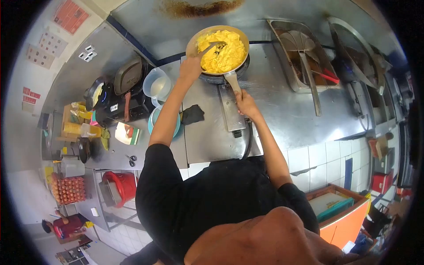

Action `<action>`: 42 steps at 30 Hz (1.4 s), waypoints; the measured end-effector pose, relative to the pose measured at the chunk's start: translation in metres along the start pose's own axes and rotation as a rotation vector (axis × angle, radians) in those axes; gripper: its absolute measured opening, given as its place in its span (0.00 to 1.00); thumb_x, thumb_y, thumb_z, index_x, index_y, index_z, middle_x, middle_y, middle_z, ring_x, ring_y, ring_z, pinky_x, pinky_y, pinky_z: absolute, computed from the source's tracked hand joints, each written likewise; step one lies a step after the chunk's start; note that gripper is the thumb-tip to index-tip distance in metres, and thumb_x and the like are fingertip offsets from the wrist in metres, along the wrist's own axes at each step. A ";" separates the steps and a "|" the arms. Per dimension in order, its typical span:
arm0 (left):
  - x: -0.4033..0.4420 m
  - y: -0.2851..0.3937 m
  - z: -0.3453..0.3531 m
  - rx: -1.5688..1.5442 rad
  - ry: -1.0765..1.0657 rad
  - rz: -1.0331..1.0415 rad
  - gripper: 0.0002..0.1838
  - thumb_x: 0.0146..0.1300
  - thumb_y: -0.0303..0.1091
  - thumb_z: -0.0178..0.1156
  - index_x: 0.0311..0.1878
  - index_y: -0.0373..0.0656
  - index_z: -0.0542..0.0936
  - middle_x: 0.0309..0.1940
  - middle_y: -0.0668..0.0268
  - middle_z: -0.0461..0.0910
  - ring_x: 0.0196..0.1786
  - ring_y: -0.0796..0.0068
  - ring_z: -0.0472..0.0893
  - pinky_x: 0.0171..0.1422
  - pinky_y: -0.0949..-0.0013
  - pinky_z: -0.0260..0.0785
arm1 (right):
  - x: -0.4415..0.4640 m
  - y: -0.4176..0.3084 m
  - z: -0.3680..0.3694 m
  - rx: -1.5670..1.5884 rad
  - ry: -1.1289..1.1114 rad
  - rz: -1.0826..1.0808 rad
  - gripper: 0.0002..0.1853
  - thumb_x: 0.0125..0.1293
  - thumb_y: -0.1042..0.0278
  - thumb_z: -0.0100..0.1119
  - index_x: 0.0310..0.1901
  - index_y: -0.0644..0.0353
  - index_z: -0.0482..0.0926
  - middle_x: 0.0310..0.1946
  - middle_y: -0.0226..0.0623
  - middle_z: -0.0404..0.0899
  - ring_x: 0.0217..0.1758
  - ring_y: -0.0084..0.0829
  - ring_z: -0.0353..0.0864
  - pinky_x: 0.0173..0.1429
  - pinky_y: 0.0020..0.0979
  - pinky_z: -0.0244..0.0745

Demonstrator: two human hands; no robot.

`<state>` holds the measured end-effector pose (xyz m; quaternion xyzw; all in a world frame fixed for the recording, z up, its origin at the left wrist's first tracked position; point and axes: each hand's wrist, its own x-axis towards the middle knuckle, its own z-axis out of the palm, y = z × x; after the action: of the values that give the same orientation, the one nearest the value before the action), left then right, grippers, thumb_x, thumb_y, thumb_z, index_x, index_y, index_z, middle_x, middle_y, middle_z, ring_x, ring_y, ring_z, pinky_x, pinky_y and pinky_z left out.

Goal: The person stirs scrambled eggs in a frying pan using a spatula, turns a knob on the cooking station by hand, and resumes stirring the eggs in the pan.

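A frying pan [242, 33] sits over the dark burner [244, 69] against the back wall, filled with yellow scrambled eggs [232, 53]. My left hand [191, 69] is closed at the pan's left rim around a spatula [211, 47], whose end lies in the eggs. The kind of spatula is partly hidden by the eggs and my fingers. My right hand [246, 104] wraps round the end of the pan's pale handle [231, 81]. Below that handle, the metal base of the cooker [232, 112] rests on the steel counter [203, 141].
A rectangular metal vat [292, 73] holds a long-handled strainer [308, 70] to the right. Left are a clear plastic tub [157, 84], a blue bowl [177, 126], a black cloth [193, 114] and scissors [132, 160]. Another pan [94, 93] stands over a blue flame. A person [68, 226] is far left.
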<state>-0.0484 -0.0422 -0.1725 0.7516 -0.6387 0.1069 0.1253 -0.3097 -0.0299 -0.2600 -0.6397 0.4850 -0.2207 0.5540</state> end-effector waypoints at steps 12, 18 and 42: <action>0.030 -0.007 -0.016 -0.071 -0.022 -0.326 0.13 0.59 0.31 0.55 0.39 0.34 0.86 0.39 0.42 0.85 0.46 0.44 0.85 0.53 0.50 0.77 | -0.001 -0.002 -0.001 0.017 -0.026 0.015 0.25 0.77 0.49 0.45 0.53 0.68 0.73 0.31 0.54 0.82 0.20 0.38 0.83 0.25 0.38 0.80; 0.070 0.028 0.015 -0.134 -0.089 -0.309 0.13 0.59 0.31 0.55 0.39 0.35 0.86 0.41 0.43 0.84 0.47 0.45 0.85 0.52 0.50 0.77 | -0.001 -0.003 -0.003 0.006 -0.023 0.028 0.25 0.77 0.49 0.46 0.52 0.69 0.74 0.31 0.53 0.82 0.19 0.37 0.82 0.24 0.37 0.79; -0.013 0.037 -0.020 -0.049 -0.129 -0.038 0.27 0.61 0.25 0.52 0.64 0.55 0.79 0.36 0.46 0.83 0.41 0.49 0.86 0.45 0.48 0.78 | -0.003 -0.005 -0.003 0.003 -0.023 0.004 0.23 0.77 0.51 0.45 0.50 0.69 0.73 0.25 0.45 0.78 0.16 0.34 0.79 0.21 0.35 0.76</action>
<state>-0.0870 -0.0290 -0.1558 0.7657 -0.6335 0.0400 0.1042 -0.3115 -0.0294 -0.2537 -0.6406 0.4794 -0.2128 0.5608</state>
